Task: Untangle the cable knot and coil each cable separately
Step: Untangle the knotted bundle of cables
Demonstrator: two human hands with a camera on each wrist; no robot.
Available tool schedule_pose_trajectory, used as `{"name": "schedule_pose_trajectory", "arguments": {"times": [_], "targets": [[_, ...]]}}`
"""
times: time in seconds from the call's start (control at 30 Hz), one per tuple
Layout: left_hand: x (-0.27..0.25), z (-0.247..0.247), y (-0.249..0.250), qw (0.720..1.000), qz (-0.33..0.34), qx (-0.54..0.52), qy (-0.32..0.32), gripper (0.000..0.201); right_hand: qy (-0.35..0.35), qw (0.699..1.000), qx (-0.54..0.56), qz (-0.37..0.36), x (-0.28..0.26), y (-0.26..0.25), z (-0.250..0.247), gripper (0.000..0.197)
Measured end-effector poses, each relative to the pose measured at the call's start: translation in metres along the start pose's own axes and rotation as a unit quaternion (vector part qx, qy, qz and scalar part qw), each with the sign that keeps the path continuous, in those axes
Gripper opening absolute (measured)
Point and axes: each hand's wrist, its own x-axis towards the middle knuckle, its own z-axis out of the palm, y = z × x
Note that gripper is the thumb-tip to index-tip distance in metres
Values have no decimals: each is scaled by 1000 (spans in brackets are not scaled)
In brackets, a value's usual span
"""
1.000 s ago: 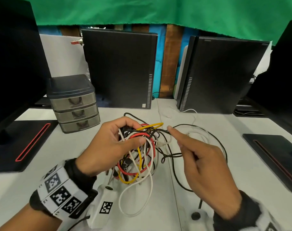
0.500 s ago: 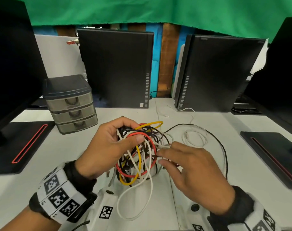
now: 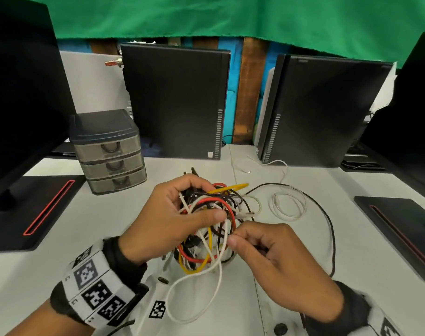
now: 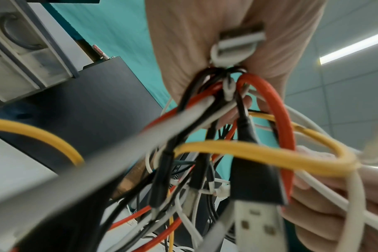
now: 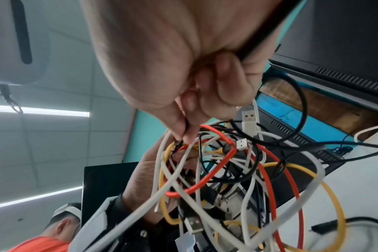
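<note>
The cable knot (image 3: 207,221), limp, light and springy by appearance, was held above the table (image 3: 49,275) in front of the drawer unit (image 3: 108,151), clutched by the left hand (image 3: 167,221); a thin black strand was pinched by the right hand (image 3: 274,260). Free plug ends were judged the best holds. Inner crossings were hidden.

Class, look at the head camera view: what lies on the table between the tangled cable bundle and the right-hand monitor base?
A loose white cable loop and a black cable curving round it lie between the bundle and the base, seen in the head view.
</note>
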Motion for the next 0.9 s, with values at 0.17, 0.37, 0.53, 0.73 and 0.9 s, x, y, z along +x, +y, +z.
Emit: {"name": "schedule_pose_trajectory", "arguments": {"times": [0.17,0.37,0.53,0.73,0.9], "targets": [[-10,17,-5,997,28,45,-62,18,59,997,44,16,3,-7,-9,27],[-12,11,8,988,17,89,-122,20,149,989,-23,-1,-1,-29,-50,17],[-11,10,18,961,16,174,-215,23,51,977,-194,-75,33,-33,-56,26],[-12,-6,26,944,-1,208,-258,22,-140,893,-380,-196,70,-49,-38,40],[-13,-13,27,941,-10,203,-270,10,-114,882,-406,-211,79,-38,-39,44]]}}
